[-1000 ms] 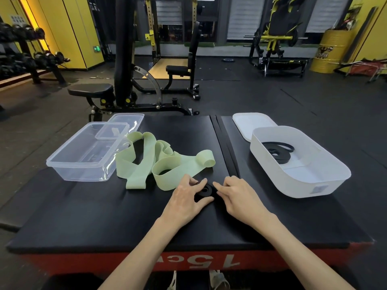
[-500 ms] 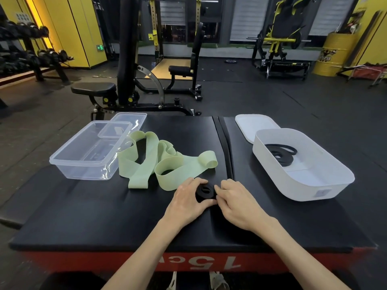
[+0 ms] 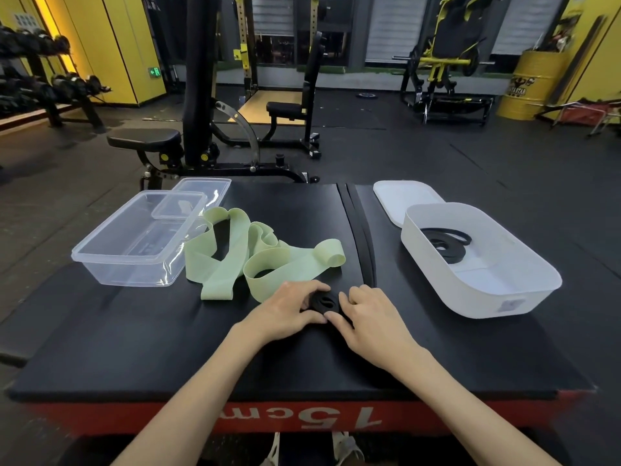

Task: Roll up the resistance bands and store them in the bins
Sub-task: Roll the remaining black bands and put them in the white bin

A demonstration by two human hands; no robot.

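Black rubber, wound into a small tight coil, sat on the platform [image 3: 134, 348] near its front middle. This black band [image 3: 323, 302] lay between the two hands, just in front of the green band [image 3: 255, 260]. The left hand [image 3: 289, 309] curled its fingers over the coil from one side. The right hand [image 3: 373, 317] pinched it from the other, its fingertips meeting the left thumb. Both hands were grasping the coil, most likely so the springy rubber could not unwind while the last turn was tightened.

The green band lay in slack loops behind the hands with one end partly rolled, apparently waiting its turn. The clear bin [image 3: 134, 240] stood right beside it on the left, open, with its clear lid [image 3: 201, 196] at the far end. That bin was probably meant for the green one.

The white bin [image 3: 480, 264] stood well to the right and held a second black band [image 3: 443, 245], loosely coiled. That suggested the coil in hand was bound there too. The white lid [image 3: 400, 200] lay flat behind it, out of the way.

As for writing, the red front edge [image 3: 134, 418] of the platform bore "15cm" in white, upside down from the wearer's side. A small label on the white bin's near wall was blurred. The yellow barrel [image 3: 531, 84] far behind carried a dark emblem and lettering too small to read.
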